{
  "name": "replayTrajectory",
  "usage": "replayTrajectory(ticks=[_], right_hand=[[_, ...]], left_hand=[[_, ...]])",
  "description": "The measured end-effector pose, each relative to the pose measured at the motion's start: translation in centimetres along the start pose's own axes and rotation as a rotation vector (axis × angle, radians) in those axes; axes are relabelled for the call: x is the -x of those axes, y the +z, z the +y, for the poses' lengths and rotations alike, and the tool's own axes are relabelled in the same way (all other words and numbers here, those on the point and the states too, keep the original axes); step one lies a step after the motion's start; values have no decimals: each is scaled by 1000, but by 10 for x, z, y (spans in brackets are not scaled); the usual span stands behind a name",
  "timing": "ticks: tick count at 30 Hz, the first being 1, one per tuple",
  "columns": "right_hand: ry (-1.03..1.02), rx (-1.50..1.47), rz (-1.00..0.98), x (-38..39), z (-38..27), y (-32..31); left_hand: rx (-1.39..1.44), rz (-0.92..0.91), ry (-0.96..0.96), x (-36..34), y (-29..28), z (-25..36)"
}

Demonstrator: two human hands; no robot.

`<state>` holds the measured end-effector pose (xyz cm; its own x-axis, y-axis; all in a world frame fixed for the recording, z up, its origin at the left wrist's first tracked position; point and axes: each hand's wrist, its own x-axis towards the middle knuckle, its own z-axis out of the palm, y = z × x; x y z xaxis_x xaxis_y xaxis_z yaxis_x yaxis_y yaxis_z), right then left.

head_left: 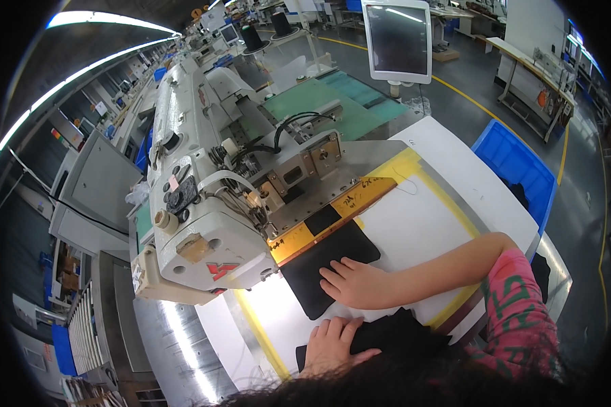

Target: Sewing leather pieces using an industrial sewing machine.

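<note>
Put your black fabric panel (305,275) at the middle of the dial, twelve at the far side, and here's the scene: it's lying on the white sheet (414,234), far edge right up against the amber plate (360,200) at twelve o'clock, though whether it slips underneath can't be told. Your right hand (356,283) is on it from four o'clock, fingers spread and unclenched, fingertips on the dark surface, nothing pinched! Down at six, your left hand (336,344) is on the bunched black cloth (397,334), fingers bent over it, thumb out to the side; whether they're gripping, you can't tell from here. That cloth bulges away toward half past four, just beside your right wrist. Over between nine and ten looms the white sewing machine head (204,237), and yellow tape (445,200) frames the sheet. Way out at two sits the blue bin (516,169), while the dark screen (397,42) stands between twelve and one, well beyond the plate.
</note>
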<state>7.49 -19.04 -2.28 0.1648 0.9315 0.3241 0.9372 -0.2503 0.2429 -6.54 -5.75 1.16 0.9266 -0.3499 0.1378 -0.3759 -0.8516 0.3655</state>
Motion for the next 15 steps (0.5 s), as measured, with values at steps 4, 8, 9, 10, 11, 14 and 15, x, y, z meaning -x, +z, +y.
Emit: replayTrajectory(ticks=[4, 8, 9, 10, 11, 14, 15], right_hand=[[32, -176, 101, 6, 12, -12], [-85, -339, 322, 21, -6, -76], [-141, -307, 352, 32, -15, -82], [-196, -275, 382, 41, -23, -87], [-197, -289, 382, 47, -30, -94], [-204, -282, 361, 61, -41, -105], [-186, -269, 361, 66, -42, -108]], left_hand=[[110, 78, 32, -1, 1, -14], [335, 115, 113, -1, -5, -37], [351, 105, 109, 1, -2, -34], [340, 99, 105, 2, 0, -31], [315, 98, 91, 7, -5, -25], [246, 98, 95, -8, -12, -8], [221, 99, 107, -12, -14, -3]])
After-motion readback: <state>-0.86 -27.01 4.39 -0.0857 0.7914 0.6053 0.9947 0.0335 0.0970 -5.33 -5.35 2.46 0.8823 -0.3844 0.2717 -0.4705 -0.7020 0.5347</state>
